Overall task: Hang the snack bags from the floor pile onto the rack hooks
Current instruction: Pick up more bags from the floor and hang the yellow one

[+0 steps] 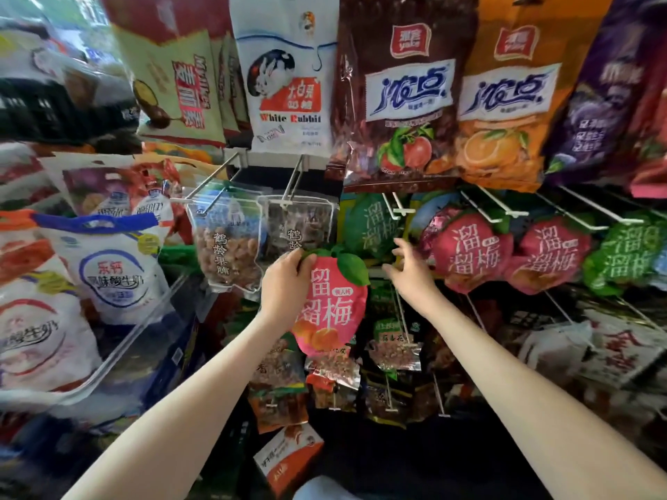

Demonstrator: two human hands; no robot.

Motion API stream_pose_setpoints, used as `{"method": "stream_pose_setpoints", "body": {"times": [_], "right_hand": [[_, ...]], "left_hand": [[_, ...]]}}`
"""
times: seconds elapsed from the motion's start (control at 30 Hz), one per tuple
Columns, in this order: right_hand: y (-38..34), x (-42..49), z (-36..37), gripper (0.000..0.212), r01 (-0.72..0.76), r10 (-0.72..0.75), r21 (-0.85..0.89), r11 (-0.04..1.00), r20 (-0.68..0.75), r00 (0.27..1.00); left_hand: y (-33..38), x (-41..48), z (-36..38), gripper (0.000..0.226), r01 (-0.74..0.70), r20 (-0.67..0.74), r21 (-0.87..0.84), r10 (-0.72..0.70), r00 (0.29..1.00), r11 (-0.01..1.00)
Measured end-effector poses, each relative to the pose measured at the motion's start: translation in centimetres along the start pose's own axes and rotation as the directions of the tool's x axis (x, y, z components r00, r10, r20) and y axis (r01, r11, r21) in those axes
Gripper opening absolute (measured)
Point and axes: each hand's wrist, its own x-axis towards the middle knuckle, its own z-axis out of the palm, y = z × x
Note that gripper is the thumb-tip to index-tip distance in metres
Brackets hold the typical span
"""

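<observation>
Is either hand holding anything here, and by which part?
The left hand grips the pink bag by its upper left edge. The right hand, fingers spread, holds nothing.

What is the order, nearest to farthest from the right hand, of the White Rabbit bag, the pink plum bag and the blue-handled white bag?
From the right hand:
1. pink plum bag, just to its left, held in the left hand.
2. White Rabbit bag, upper left, top row.
3. blue-handled white bag, far left.
</observation>
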Motion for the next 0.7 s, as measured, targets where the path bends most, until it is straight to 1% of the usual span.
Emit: {"method": "stream_pose_setpoints", "body": {"times": [0.07, 0.2, 0.33, 0.37, 0.43, 0.47, 0.53, 0.57, 0.6, 0.67, 0.7], "right_hand": [[0.1, 1.2, 1.1, 0.064, -0.019, 0.019, -0.009, 1.000, -0.003, 1.000], [-0.5, 4.1, 1.6, 0.078, -0.046, 0.043, -0.027, 0.999, -0.108, 0.993], [-1.0, 7.5, 1.5, 0.097, -0.066, 0.068, 0.017, 0.998, -0.156, 0.985], [-0.8, 8.6, 1.7, 0.102, -0.066, 0.068, 0.020, 0.998, -0.149, 0.987], [0.3, 11.1, 2.5, 0.119, -0.110, 0.111, 0.014, 0.994, -0.075, 0.991], [2.7, 13.9, 3.5, 0.131, -0.147, 0.148, 0.029, 0.989, -0.047, 0.988], [7.7, 19.2, 5.9, 0.151, -0.156, 0.157, 0.034, 0.987, -0.028, 0.987], [9.2, 20.7, 6.7, 0.155, -0.142, 0.143, 0.033, 0.989, -0.029, 0.989], [10.1, 21.8, 7.3, 0.153, -0.117, 0.118, 0.026, 0.993, -0.044, 0.992], [7.5, 19.1, 6.2, 0.146, -0.077, 0.076, -0.018, 0.997, -0.076, 0.994], [5.3, 16.9, 5.1, 0.144, -0.049, 0.042, -0.049, 0.998, -0.126, 0.991]], "left_hand": [[-0.9, 0.2, -0.4, 0.029, 0.009, -0.034, 0.015, -0.008, 0.999, 1.000], [-1.9, 1.1, -0.8, 0.030, 0.036, -0.099, 0.032, -0.032, 0.995, 0.999], [-2.0, 2.6, -0.7, 0.030, 0.045, -0.136, 0.048, -0.038, 0.990, 0.998], [-2.0, 3.1, -0.7, 0.031, 0.034, -0.137, 0.064, -0.025, 0.990, 0.997], [-1.9, 4.1, -0.5, 0.031, 0.019, -0.137, 0.101, -0.005, 0.991, 0.995], [-1.8, 4.5, -0.4, 0.031, 0.021, -0.139, 0.109, -0.006, 0.990, 0.994], [-1.7, 5.1, -0.1, 0.030, 0.027, -0.147, 0.116, -0.010, 0.989, 0.993], [-1.6, 5.1, 0.1, 0.030, 0.029, -0.153, 0.122, -0.010, 0.988, 0.992], [-1.5, 5.1, 0.2, 0.029, 0.031, -0.159, 0.127, -0.010, 0.987, 0.991], [-1.3, 4.9, 0.4, 0.029, 0.035, -0.167, 0.132, -0.012, 0.986, 0.991], [-1.1, 4.8, 0.4, 0.029, 0.035, -0.169, 0.138, -0.011, 0.986, 0.990]]}}
